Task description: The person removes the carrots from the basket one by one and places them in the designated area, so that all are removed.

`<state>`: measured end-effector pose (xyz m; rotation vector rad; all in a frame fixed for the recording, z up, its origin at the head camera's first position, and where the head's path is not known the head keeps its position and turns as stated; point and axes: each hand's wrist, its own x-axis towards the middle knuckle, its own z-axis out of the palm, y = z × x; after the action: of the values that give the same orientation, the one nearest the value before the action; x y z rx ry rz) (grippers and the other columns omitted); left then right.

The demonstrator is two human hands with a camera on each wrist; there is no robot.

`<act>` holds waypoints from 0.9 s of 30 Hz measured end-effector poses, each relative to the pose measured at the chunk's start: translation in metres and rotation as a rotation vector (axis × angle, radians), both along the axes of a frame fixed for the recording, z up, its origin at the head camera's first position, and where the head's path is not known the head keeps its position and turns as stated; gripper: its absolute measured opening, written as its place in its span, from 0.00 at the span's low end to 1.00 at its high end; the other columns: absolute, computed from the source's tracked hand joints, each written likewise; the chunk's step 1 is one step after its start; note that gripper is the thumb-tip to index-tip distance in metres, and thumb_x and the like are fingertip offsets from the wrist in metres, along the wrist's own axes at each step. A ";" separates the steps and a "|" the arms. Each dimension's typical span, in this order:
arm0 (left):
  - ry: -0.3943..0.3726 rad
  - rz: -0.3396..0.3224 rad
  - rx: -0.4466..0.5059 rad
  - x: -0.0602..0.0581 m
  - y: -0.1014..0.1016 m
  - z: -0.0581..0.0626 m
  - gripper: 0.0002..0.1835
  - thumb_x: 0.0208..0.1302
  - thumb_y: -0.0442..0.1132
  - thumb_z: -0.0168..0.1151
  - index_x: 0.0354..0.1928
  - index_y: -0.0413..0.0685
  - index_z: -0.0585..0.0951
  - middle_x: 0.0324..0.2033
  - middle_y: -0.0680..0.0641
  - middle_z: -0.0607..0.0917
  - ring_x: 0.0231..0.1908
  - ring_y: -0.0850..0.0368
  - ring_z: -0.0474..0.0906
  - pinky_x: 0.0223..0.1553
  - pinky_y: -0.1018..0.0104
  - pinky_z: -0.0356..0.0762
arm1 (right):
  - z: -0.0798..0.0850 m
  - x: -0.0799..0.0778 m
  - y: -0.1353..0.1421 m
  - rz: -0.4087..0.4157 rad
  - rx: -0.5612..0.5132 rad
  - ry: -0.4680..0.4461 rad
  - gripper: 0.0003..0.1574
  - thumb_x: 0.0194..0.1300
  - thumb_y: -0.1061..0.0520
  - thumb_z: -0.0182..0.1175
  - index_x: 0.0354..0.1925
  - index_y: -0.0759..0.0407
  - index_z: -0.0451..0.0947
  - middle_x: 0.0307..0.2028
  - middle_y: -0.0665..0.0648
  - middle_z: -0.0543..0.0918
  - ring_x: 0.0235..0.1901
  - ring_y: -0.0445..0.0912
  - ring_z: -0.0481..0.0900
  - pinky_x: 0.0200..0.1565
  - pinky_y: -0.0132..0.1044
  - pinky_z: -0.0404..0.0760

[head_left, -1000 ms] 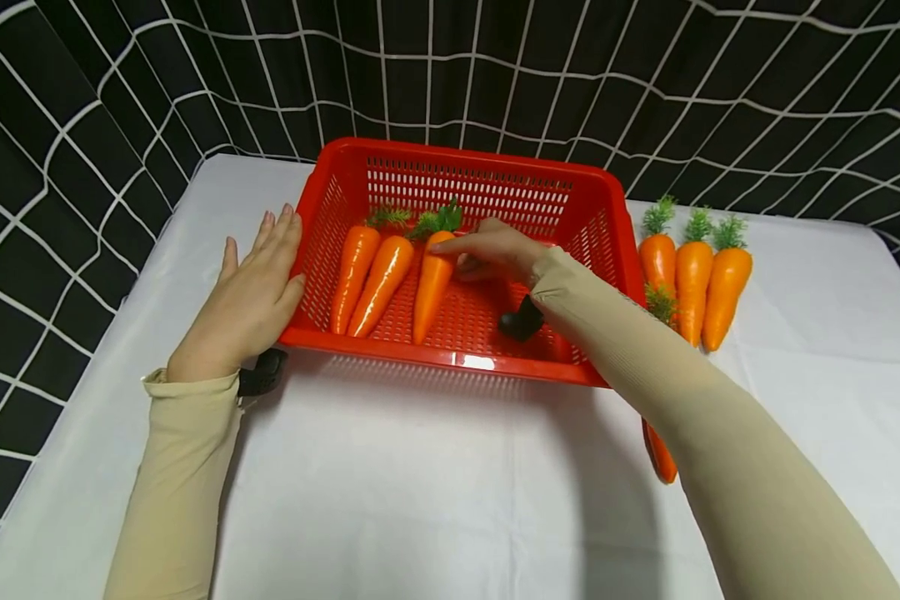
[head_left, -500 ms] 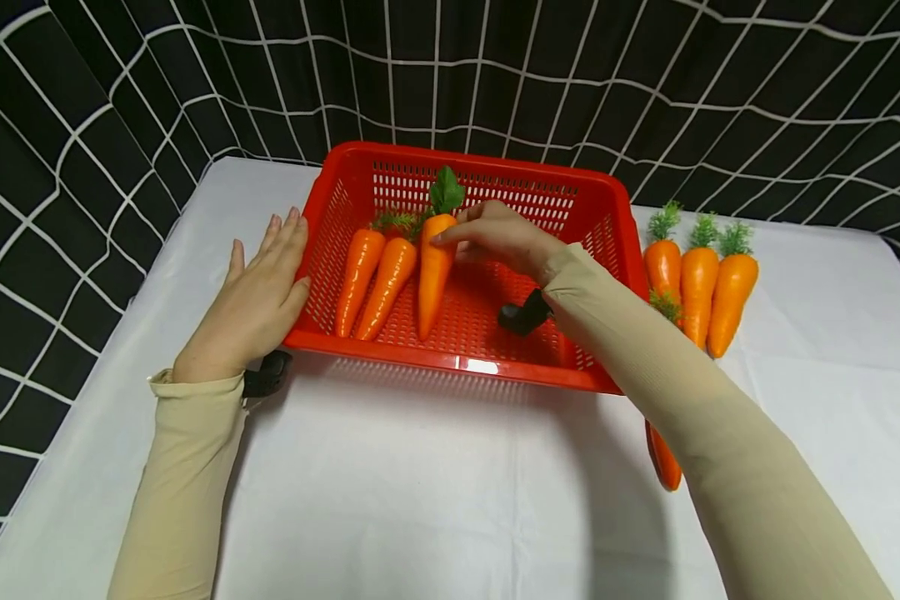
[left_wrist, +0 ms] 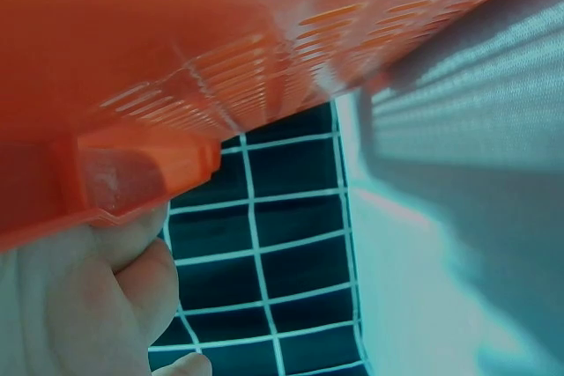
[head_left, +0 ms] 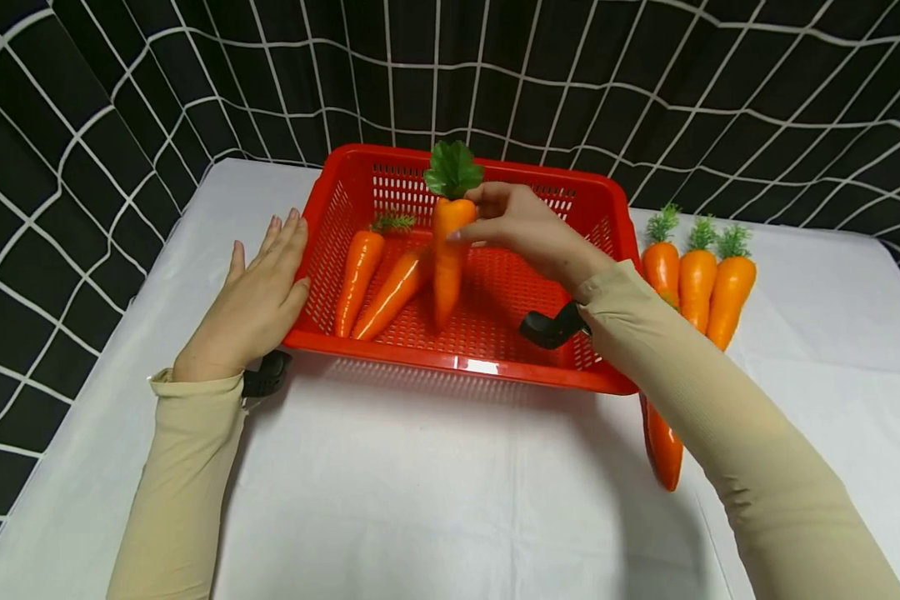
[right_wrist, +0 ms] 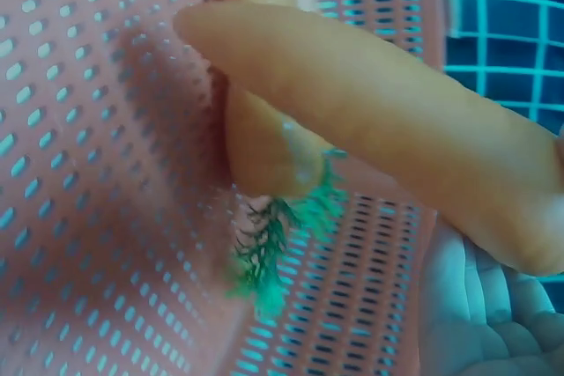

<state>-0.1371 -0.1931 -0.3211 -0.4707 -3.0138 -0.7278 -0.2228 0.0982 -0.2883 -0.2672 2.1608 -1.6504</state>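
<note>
Backdrop (head_left: pixel 412 83), black with white grid, lines the far edge of the white-clothed table (head_left: pixel 420 500). Red slotted basket (head_left: pixel 420 357) sits toward that edge; cloth stretches in front of it. Left hand (head_left: pixel 258 300): fingers straight against basket's left rim, little finger spread off the others. Right hand (head_left: pixel 528 225): over the basket, thumb and fingers pinching the held carrot (head_left: pixel 447 275) near its crown. Outside the basket's right edge: three carrots (head_left: pixel 696 283) side by side, feathery tops; another carrot (head_left: pixel 663 450) nearer, partly behind the right sleeve (head_left: pixel 735 442). In basket: two glossy carrots (head_left: pixel 395 292) toward left wall, tips at front rim. Held one: smooth orange, near upright, tip down, right of those two; can't tell if tip touches floor. Floor shows rightward from there. Its leaves (head_left: pixel 452 169): broad, green.
</note>
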 end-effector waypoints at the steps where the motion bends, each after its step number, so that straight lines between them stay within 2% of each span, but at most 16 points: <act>1: 0.001 0.000 0.002 0.000 0.000 0.000 0.33 0.71 0.40 0.40 0.73 0.38 0.46 0.73 0.45 0.44 0.72 0.51 0.34 0.65 0.41 0.26 | 0.002 0.001 0.004 -0.004 0.008 0.017 0.33 0.57 0.64 0.64 0.59 0.66 0.65 0.48 0.61 0.77 0.44 0.48 0.75 0.48 0.39 0.76; 4: 0.004 0.000 0.005 -0.002 0.000 0.000 0.33 0.71 0.40 0.40 0.73 0.39 0.46 0.73 0.44 0.44 0.72 0.50 0.35 0.65 0.41 0.25 | 0.010 0.005 0.016 -0.020 0.015 0.044 0.33 0.57 0.62 0.64 0.60 0.66 0.66 0.51 0.62 0.77 0.47 0.49 0.75 0.54 0.44 0.74; 8: 0.002 -0.007 0.002 -0.003 0.001 -0.001 0.33 0.71 0.40 0.40 0.73 0.39 0.45 0.73 0.44 0.44 0.72 0.49 0.35 0.65 0.41 0.25 | 0.020 0.016 0.032 -0.045 0.040 0.069 0.34 0.58 0.59 0.65 0.60 0.64 0.65 0.52 0.60 0.76 0.50 0.48 0.76 0.55 0.43 0.72; 17: -0.025 -0.029 -0.025 -0.006 0.005 -0.004 0.33 0.70 0.40 0.40 0.73 0.40 0.45 0.73 0.44 0.43 0.72 0.49 0.35 0.66 0.42 0.26 | 0.034 0.059 0.062 -0.097 0.017 0.150 0.31 0.58 0.61 0.65 0.59 0.63 0.69 0.48 0.56 0.80 0.47 0.48 0.78 0.48 0.35 0.77; 20: -0.027 -0.023 -0.031 -0.005 0.004 -0.004 0.34 0.70 0.41 0.40 0.73 0.40 0.44 0.73 0.45 0.43 0.72 0.51 0.34 0.66 0.42 0.26 | 0.038 0.073 0.071 -0.113 -0.054 0.174 0.31 0.57 0.64 0.65 0.60 0.62 0.70 0.48 0.56 0.80 0.47 0.48 0.79 0.46 0.33 0.78; 24: -0.026 -0.010 -0.027 -0.004 0.001 -0.002 0.33 0.70 0.41 0.39 0.73 0.41 0.43 0.73 0.46 0.42 0.72 0.52 0.33 0.66 0.42 0.25 | 0.039 0.087 0.084 -0.140 -0.233 0.203 0.29 0.55 0.71 0.63 0.57 0.62 0.73 0.49 0.57 0.79 0.45 0.48 0.79 0.45 0.31 0.79; 27: -0.027 0.000 -0.025 -0.002 -0.002 0.000 0.33 0.71 0.41 0.39 0.73 0.41 0.43 0.73 0.46 0.41 0.72 0.52 0.32 0.66 0.42 0.25 | 0.038 0.096 0.094 -0.166 -0.326 0.236 0.30 0.55 0.75 0.60 0.56 0.62 0.74 0.49 0.57 0.80 0.45 0.47 0.79 0.46 0.31 0.78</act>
<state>-0.1387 -0.1949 -0.3208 -0.4646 -3.0512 -0.7035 -0.1269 0.1925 -0.2506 -0.4029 2.1158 -2.1654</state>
